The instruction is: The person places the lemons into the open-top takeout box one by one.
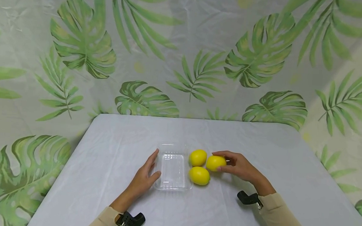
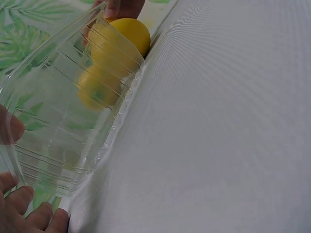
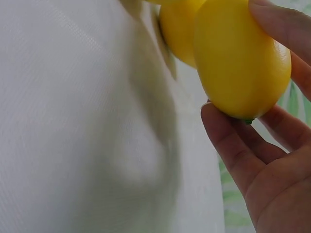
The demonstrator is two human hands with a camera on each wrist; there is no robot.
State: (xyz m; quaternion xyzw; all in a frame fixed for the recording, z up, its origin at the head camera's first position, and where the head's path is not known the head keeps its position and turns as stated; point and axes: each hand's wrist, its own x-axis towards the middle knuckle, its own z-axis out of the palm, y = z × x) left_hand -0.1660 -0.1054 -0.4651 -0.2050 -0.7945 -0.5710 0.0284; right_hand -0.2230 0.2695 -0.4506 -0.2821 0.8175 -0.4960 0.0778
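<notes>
"Where's the left hand point(image 1: 143, 177)?"
"Fingers loose — touching the left side of the clear box point(image 1: 174, 189)."
"And the lemons?"
"The near lemon point(image 1: 199, 176) sits just right of the box. Farther right, the right hand point(image 1: 241, 166) pinches the middle lemon point(image 1: 215, 163). The back lemon point(image 1: 198, 157) is right of the box too."
"Past the box?"
"Leafy cloth point(image 1: 204, 35)."

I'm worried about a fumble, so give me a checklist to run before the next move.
1. Grip on the right-hand lemon: ok, the right hand holds it between fingers and thumb.
2. Left hand at the clear container: ok, touching its left side.
3. Container free of fruit: ok, none inside.
4. Low path to the container: not ok, the far lemon and near lemon lie between.
5. Held lemon off the table: cannot tell.
</notes>
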